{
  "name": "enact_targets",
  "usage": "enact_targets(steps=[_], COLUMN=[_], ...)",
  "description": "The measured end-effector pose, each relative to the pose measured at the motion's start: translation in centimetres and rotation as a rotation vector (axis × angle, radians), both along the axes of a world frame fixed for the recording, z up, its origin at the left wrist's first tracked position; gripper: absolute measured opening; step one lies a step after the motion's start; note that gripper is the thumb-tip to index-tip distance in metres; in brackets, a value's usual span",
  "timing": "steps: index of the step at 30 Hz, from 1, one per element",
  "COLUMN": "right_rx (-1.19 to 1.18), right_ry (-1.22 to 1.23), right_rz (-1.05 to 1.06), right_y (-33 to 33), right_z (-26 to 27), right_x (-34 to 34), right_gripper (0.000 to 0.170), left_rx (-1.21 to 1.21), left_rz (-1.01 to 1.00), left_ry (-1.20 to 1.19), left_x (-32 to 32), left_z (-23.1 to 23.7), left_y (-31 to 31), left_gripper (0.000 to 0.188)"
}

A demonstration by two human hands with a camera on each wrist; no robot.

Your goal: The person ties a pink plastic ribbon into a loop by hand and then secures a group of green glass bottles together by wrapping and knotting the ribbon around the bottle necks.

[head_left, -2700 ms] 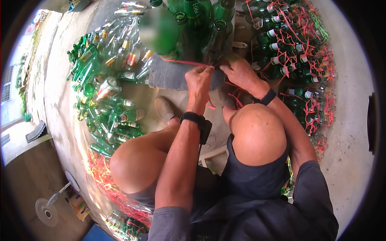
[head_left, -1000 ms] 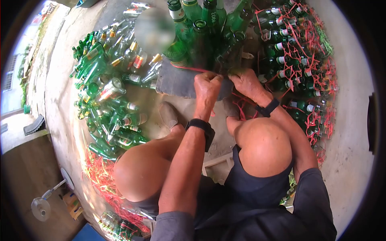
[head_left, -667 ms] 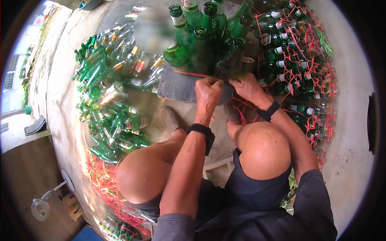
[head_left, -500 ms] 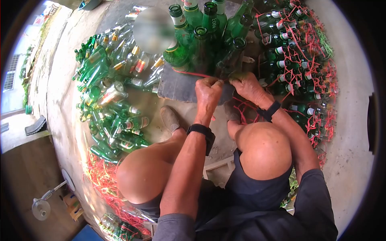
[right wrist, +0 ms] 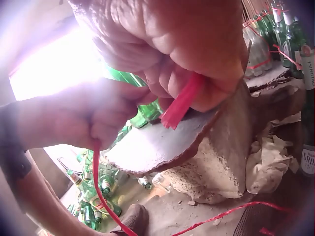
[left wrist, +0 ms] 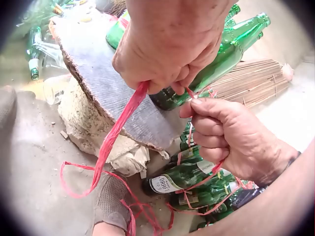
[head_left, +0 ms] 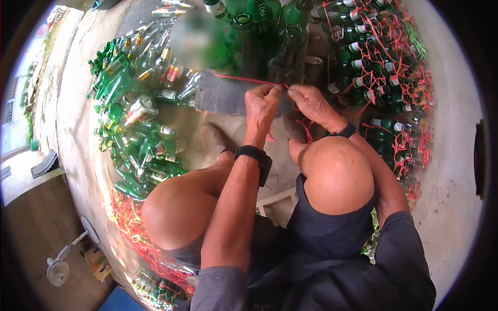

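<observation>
A cluster of upright green glass bottles [head_left: 244, 49] stands on a grey slab [head_left: 220, 96] in front of me. Red plastic twine [head_left: 241, 79] runs along the foot of the cluster to my hands. My left hand [head_left: 260, 109] pinches the twine, and a loose tail [left wrist: 110, 140] hangs below that fist in the left wrist view. Close beside it, my right hand [head_left: 315, 106] pinches twine as well, thumb and forefinger together. In the right wrist view a short cut end [right wrist: 182, 103] sticks out of the right fist. The crossing between both fingertips is partly hidden.
Loose green and clear bottles [head_left: 137, 127] lie heaped at left. Bundles tied with red twine [head_left: 378, 72] stack up at right. A tangle of red strands [head_left: 148, 246] lies behind the left knee. My shoes [head_left: 212, 140] stand below the slab.
The bottles, slab and both hands sit higher and slightly left in the head view than half a second ago. A red strand now shows across the fingertips. Both hands keep their pinch.
</observation>
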State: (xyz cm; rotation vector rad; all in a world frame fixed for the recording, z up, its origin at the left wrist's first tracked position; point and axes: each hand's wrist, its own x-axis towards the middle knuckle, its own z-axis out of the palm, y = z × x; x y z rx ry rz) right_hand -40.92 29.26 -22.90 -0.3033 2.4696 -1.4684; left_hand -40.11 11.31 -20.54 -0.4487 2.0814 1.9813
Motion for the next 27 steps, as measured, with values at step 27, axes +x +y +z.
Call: enact_targets(steps=[27], right_rx=[-0.459], right_ry=[-0.519], right_rz=[-0.237], right_y=[-0.7], right_z=[0.8], right_x=[-0.5], right_gripper=[0.022], left_rx=[0.065], left_rz=[0.055], left_ry=[0.076], left_x=[1.3], left_z=[-1.6], left_y=[0.9], left_gripper=[0.026])
